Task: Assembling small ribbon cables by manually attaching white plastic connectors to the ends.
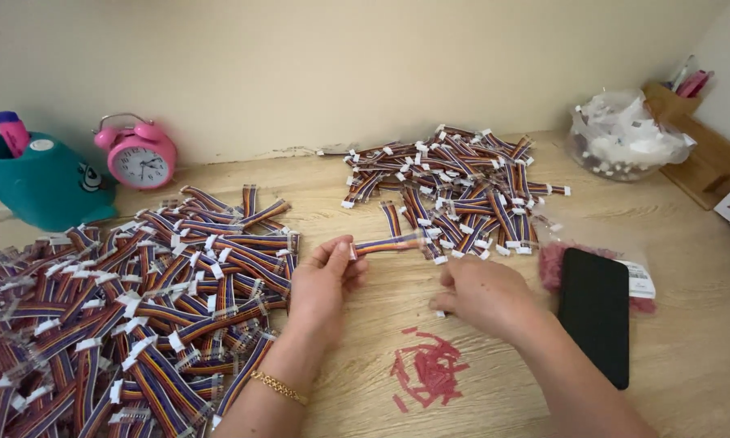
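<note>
While the left hand [326, 280] pinches one end of a short ribbon cable [387, 243] betw. thumb and fingertips, the right hand [486, 294] rests knuckles-up on the wooden surface [689, 365], fingers curled under; can't tell if it grips anything. The cable is flat w/ multi-coloured stripes (red, orange, blue, purple) and a small white connector at each end. It's held roughly level just above the surface, its far end reaching toward the smaller pile of cables [454, 191] at centre-back. A much larger pile of same cables [130, 308] lies at left, close beside the left wrist, which wears a gold bracelet [278, 387].

Containers: a clear plastic bag [624, 134] at back right, bulging w/ small white parts. Behind it a wooden holder [701, 158] w/ pink items sticking out. A teal cup [44, 182] at far left holds a purple-capped marker [12, 132]. A thin clear bag w/ reddish-pink bits [553, 264] lies partly under a black phone [596, 312], just right of the right hand.

Loose red scraps [428, 371] lie on the surface near the person, betw. the forearms. A pink alarm clock [138, 154] stands by the wall next to the teal cup.
</note>
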